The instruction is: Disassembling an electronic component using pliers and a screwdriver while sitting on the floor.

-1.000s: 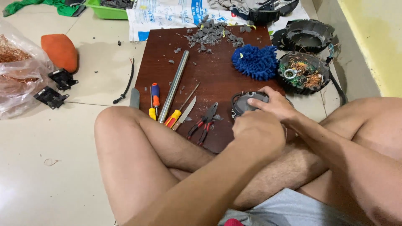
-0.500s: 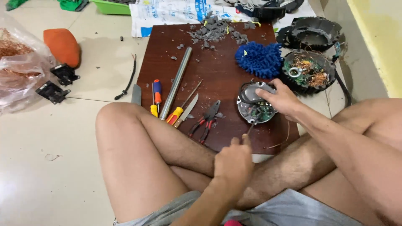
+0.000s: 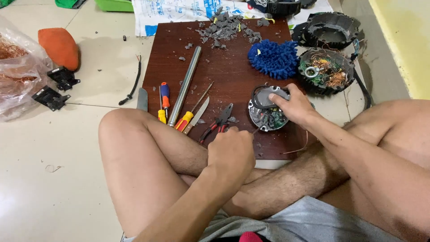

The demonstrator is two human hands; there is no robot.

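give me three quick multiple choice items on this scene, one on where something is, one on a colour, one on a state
1. Where does the long grey metal tube lie?
A. on the dark brown wooden board
B. inside the clear plastic bag
C. across the person's knee

2. What colour is the shaggy microfibre mitt?
A. orange
B. blue
C. green

3. What is the right hand doing?
A. resting flat on the floor
B. gripping the red-handled pliers
C. holding the round metal casing with a circuit board

Answers:
1. A, the tube runs slantwise over the board left of its middle.
2. B, its pile is blue throughout.
3. C, its fingers lie over the casing's top rim, while the left hand brings a thin tool to its edge.
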